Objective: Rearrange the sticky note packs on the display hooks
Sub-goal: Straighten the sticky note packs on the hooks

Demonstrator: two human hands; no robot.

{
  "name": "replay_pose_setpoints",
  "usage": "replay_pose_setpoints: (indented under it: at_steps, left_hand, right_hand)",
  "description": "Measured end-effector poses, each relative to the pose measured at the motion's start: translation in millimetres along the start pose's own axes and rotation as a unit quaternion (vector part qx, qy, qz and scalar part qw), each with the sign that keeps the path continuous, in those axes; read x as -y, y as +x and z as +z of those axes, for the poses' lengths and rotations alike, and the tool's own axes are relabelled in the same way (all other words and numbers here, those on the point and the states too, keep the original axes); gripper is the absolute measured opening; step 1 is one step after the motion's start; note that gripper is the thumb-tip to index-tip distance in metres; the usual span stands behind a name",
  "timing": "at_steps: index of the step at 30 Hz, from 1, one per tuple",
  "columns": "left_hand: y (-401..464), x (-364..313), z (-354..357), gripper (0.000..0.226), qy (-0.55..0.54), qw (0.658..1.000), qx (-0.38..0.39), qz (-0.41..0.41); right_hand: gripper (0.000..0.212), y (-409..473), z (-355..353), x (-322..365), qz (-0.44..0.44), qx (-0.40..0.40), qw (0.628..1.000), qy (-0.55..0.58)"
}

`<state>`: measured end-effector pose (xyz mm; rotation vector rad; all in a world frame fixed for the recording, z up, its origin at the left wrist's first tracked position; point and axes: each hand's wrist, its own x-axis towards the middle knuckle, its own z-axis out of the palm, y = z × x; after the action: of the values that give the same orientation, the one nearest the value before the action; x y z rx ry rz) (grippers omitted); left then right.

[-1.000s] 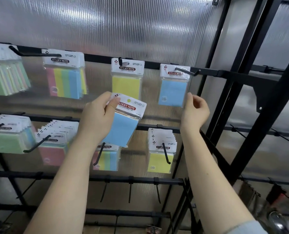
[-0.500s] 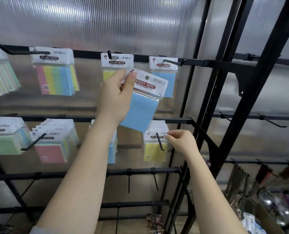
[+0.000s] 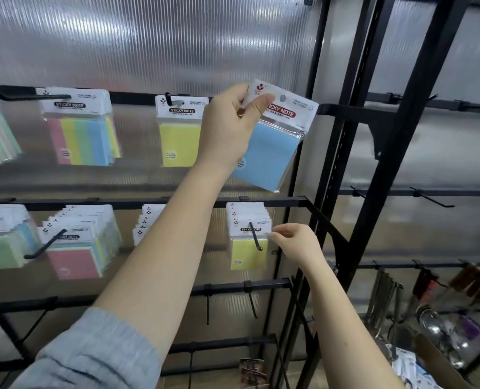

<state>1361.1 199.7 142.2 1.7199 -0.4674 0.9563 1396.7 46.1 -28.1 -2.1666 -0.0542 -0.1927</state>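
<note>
One blue sticky-note pack [image 3: 269,144] is held up. One yellow pack [image 3: 179,136] hangs alone above. Two bare hands show.

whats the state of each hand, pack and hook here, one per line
left hand: raised, gripping the blue sticky note pack by its header
blue sticky note pack: held tilted, off any hook
right hand: pinching the edge of the front yellow pack
yellow sticky note packs on the lower hook: hanging, stacked
single yellow pack on the upper hook: hanging
multicolour packs on the upper rail: hanging
bare black hooks on the bottom rail: empty
</note>
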Motion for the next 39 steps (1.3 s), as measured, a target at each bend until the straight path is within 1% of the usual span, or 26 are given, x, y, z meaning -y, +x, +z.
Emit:
replay_pose_setpoints:
  at_steps: [3,8,17,21,25,29,33,36,39]
  left_hand:
    - [0,2,5,0.021,0.016,1.000,-0.013,-0.005]
    - [-1,2,10,0.032,0.026,0.999,-0.048,-0.001]
    - [-2,7,12,0.036,0.053,0.997,-0.046,0.016]
    - [0,18,15,0.035,0.061,0.997,-0.043,-0.009]
    - [12,34,16,0.030,0.064,0.997,-0.019,-0.040]
    - [30,49,17,0.036,0.092,0.994,-0.022,-0.052]
    - [49,60,22,0.018,0.147,0.987,-0.023,-0.068]
    - [58,68,26,0.024,0.179,0.980,-0.030,-0.079]
    - [64,75,30,0.025,0.187,0.977,-0.038,-0.099]
  right_hand:
    - [0.016,-1,-4,0,-0.004,-0.001,1.000,0.006]
    - [0.020,0,-8,0,-0.003,0.006,1.000,-0.002]
    - [0.018,1,-5,1,-0.014,0.009,1.000,-0.003]
    - [0.020,2,-1,0,-0.010,0.015,1.000,-0.008]
    - [0.022,2,2,-1,-0.012,0.016,1.000,-0.023]
    - [0.026,4,4,-2,-0.016,0.009,0.999,-0.043]
    - [0.028,5,7,-3,-0.012,0.007,0.998,-0.059]
    - [0.029,6,8,-4,-0.010,0.002,0.998,-0.063]
    - [0.028,6,9,-4,-0.011,0.000,0.998,-0.065]
